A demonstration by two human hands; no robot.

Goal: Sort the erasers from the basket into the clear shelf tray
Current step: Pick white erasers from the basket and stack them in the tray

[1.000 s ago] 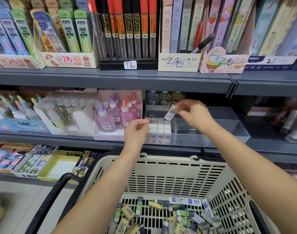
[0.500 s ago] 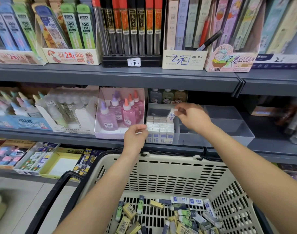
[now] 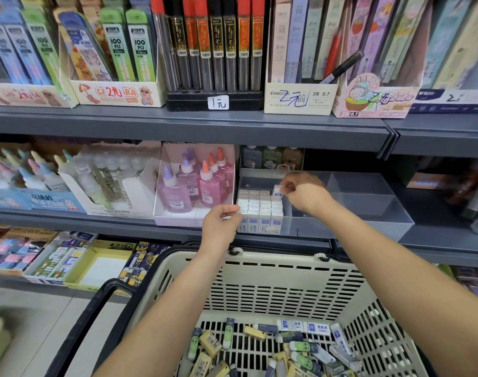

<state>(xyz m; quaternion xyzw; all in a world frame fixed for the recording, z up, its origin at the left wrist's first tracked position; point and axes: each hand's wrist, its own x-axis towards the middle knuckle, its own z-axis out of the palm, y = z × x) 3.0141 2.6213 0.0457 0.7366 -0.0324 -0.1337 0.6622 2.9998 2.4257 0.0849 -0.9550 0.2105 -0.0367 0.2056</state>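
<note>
Eraser (image 3: 278,191) in the right hand (image 3: 306,197) has come down over the last second. It was tilted above the clear shelf tray (image 3: 368,213); now it sits nearly upright at the back of the rightmost column of the packed white block (image 3: 259,208), touching or almost touching the row in front. Right thumb and fingertips still pinch its top end, other fingers curled, not yet released.

Left hand (image 3: 221,224) has barely shifted and stays at the tray's front-left corner, fingers curled in against the block's edge. Cannot tell if it pinches an eraser of its own or just steadies the stack; the fingertips hide it.

Meaning for the task: this piece is in the seating step, probably a push down and let go from done. The block fills only the left compartment of the tray; the right-hand sections look bare.

Basket (image 3: 287,259) below the shelf still holds a loose pile of mixed erasers (image 3: 259,346), white-blue, yellow and green-sleeved, so sorting is far from finished.

Risk: pushing in crooked could tip neighbouring pieces.
</note>
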